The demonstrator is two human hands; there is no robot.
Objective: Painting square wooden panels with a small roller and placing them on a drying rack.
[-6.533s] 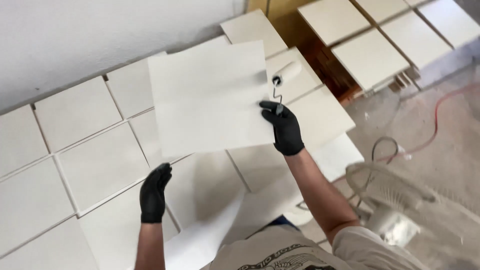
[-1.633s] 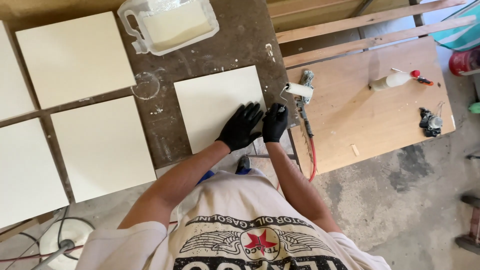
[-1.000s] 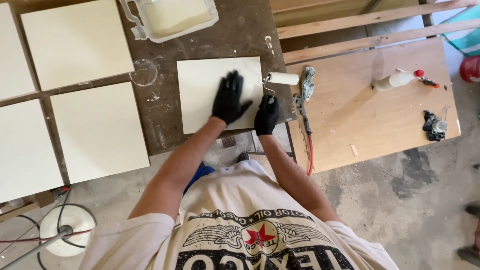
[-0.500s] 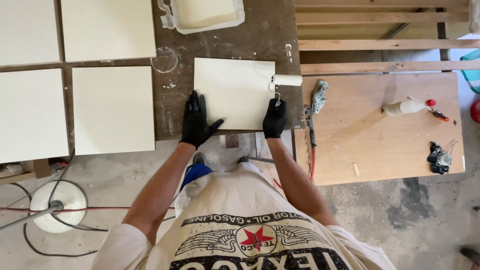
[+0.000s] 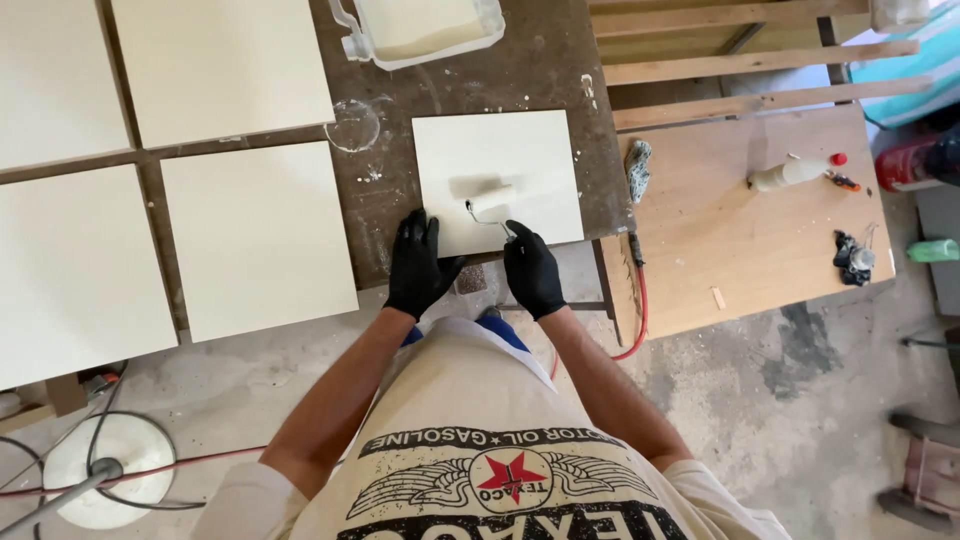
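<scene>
A square cream panel point(image 5: 510, 160) lies flat on a dark, paint-spattered workbench point(image 5: 560, 70). My right hand point(image 5: 533, 272), in a black glove, grips the handle of a small paint roller point(image 5: 490, 201) whose head rests on the panel's near half. My left hand point(image 5: 418, 262), also black-gloved, lies flat with fingers spread on the bench at the panel's near-left corner, touching its edge.
Several larger cream panels point(image 5: 255, 235) lie to the left. A white paint tray point(image 5: 420, 28) sits at the bench's far edge. On the right is a wooden table point(image 5: 740, 240) with a bottle point(image 5: 790, 172), a rag point(image 5: 638, 168) and a red hose point(image 5: 640, 310). A fan point(image 5: 105, 470) stands on the floor at lower left.
The roller has moved from the panel's right edge onto its near middle. My left hand stays at the near-left corner. Much earlier I held the panel up in the air.
</scene>
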